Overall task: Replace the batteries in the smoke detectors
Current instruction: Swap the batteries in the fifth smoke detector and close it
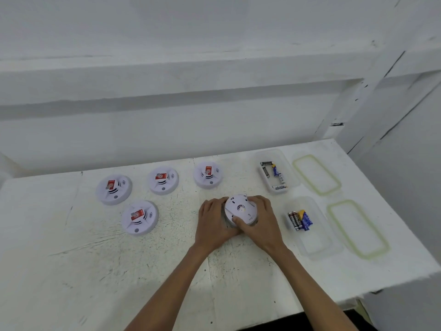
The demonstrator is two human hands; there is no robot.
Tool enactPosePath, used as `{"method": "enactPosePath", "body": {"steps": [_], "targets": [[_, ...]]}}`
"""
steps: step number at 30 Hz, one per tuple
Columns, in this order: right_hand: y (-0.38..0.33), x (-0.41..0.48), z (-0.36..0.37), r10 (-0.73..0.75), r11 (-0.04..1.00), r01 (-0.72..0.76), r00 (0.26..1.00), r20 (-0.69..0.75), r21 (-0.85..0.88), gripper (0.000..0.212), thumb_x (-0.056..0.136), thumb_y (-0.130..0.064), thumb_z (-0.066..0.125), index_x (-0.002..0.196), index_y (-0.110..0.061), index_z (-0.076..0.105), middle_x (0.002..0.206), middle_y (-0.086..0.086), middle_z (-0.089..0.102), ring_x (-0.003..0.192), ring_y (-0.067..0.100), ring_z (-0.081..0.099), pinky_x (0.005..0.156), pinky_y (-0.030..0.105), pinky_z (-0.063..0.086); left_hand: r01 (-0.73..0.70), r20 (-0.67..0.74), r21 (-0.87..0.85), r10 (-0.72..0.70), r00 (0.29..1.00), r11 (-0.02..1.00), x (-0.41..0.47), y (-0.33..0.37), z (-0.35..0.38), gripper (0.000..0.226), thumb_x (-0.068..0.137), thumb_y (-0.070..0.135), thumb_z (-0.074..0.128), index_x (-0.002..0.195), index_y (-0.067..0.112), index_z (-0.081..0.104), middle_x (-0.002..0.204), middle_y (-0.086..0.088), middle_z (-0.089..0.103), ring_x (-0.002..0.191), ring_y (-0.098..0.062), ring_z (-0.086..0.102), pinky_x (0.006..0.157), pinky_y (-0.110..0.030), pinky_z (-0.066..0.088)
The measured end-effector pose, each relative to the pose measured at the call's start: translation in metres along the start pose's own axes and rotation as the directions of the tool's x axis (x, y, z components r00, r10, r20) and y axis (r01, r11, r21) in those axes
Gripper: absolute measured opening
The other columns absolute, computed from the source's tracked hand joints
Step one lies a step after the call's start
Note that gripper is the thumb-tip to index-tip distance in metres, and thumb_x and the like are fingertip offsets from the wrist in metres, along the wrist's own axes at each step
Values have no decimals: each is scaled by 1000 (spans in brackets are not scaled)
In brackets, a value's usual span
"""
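A white round smoke detector (pixel 239 209) lies back side up on the white table (pixel 71 271), held between both hands. My left hand (pixel 213 220) grips its left edge. My right hand (pixel 259 219) wraps its right side, thumb across the front rim. Several other smoke detectors with red labels rest face up to the left: one (pixel 114 189), another (pixel 139 217), a third (pixel 163 179), and one further right (pixel 208 174). Batteries (pixel 273 174) lie in a clear far container (pixel 262 156). More batteries (pixel 300 220) lie in the clear near container (pixel 315 247).
Two clear lids with pale green seals lie at the right: the far lid (pixel 316 174) and the near lid (pixel 358 229). The table's right edge drops off just beyond them. A white wall rises behind the table.
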State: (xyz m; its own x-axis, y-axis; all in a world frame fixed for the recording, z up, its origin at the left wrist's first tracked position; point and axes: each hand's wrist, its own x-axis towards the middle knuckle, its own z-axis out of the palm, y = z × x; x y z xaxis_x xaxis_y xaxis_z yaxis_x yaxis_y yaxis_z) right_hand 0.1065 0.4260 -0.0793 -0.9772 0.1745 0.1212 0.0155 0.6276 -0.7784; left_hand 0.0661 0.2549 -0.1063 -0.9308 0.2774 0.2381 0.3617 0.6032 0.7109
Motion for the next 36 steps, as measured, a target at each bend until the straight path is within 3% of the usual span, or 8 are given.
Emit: {"method": "enactPosePath", "body": {"steps": [5,13,18,22,26,29,32,36], "targets": [[-2,3,-1,-11,1000,10,999,37,5,73,72,-60,71,131,-21,53,130,-5,49,117,10,49,92,16,43,-20,-23,-66,18,1000,998,-1,0,-2,76,66,66,75,129,28,58,116,18,60,107,-8,51,102,-44,44],[-1,10,-3,-33,998,36,998,53,-57,78,71,-67,64,130,-16,59,136,0,53,122,15,48,100,23,40,-5,-18,-124,2,1000,992,-1,-4,-3,90,66,87,65,133,27,60,118,22,61,109,-7,54,105,-42,43],[-1,11,-6,-30,997,34,998,59,-66,75,70,-62,67,129,-17,60,135,-3,55,121,13,48,97,11,34,1,0,-112,-1,1000,994,-2,-1,-5,90,66,88,65,134,29,60,118,23,60,110,-5,51,104,-42,43],[-3,13,-7,-22,998,28,995,97,-58,71,68,-58,67,128,-19,58,132,-6,56,117,16,49,93,18,39,-7,14,-95,8,1000,995,-2,-1,-7,89,66,83,69,135,29,59,115,24,57,107,-5,48,102,-42,44],[-6,16,-11,21,999,-16,987,157,-35,67,72,-42,79,130,-20,51,128,-7,52,115,15,47,86,16,39,-25,27,-71,27,999,997,-3,-2,-6,87,68,76,74,138,26,57,118,22,58,108,-2,46,103,-44,44],[-12,19,-16,-81,976,99,992,102,-195,65,75,-41,78,130,-17,51,129,-5,53,118,15,45,87,29,46,-50,-4,-90,49,999,995,-3,-2,-5,84,70,76,72,135,25,58,118,22,58,107,-2,49,102,-43,44],[-17,19,-15,-237,866,238,970,59,-439,62,74,-48,65,124,-12,60,118,2,65,109,25,56,78,41,55,-49,-27,-103,47,999,993,-3,0,-5,76,69,69,76,128,24,61,113,21,60,103,-3,51,99,-41,46],[-17,15,-12,-210,877,178,977,-24,-446,58,78,-47,60,124,-11,63,110,4,72,92,23,66,69,30,54,-54,-22,-88,53,998,995,-4,0,-4,73,66,59,82,127,25,60,114,20,61,107,-8,55,99,-39,46]]}}
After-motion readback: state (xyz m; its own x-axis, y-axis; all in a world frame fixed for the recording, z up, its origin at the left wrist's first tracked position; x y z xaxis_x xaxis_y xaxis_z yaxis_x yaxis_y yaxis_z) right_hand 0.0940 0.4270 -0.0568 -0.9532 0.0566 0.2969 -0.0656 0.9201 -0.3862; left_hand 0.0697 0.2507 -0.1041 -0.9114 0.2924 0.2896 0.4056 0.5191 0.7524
